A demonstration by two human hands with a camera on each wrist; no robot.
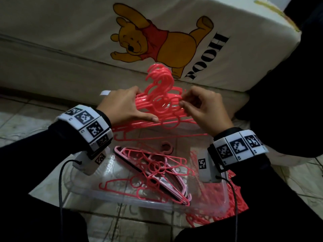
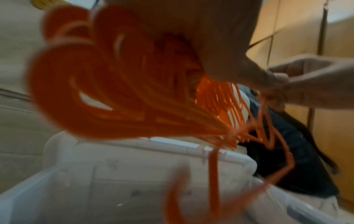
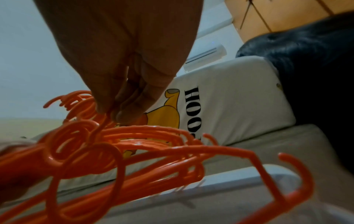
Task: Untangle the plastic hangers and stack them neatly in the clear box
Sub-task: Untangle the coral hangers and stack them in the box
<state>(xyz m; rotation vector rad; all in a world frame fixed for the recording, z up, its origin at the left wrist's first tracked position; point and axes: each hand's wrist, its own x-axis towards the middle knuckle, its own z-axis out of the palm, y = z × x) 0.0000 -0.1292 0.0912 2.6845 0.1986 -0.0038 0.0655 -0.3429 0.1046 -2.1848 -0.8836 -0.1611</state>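
We see the left hand [image 1: 122, 106] gripping a bundle of coral-pink plastic hangers [image 1: 162, 102], its fingers curled over the far side of the bundle and its thumb pressed flat along the near edge. The right hand [image 1: 204, 110] meets the same bundle from the opposite side; its thumb and forefinger close in a pinch on a single thin strand, the remaining fingers loosely curled behind. In the right wrist view the fingertips [image 3: 118, 115] close on that strand just above the looped centres of the hangers, and the hooks fan out beyond the fingers. The left wrist view is blurred, so we can say only that the bundle spreads out from under the palm. Below both hands sits the clear box [image 1: 122, 196], which holds a few hangers [image 1: 157, 172] lying flat, some coral and some paler pink. A further heap of coral hangers [image 1: 234, 194] lies outside the box, beneath the right wrist. Beyond the fingers stands a mattress [image 1: 70, 32] printed with a yellow cartoon bear [image 1: 157, 41].
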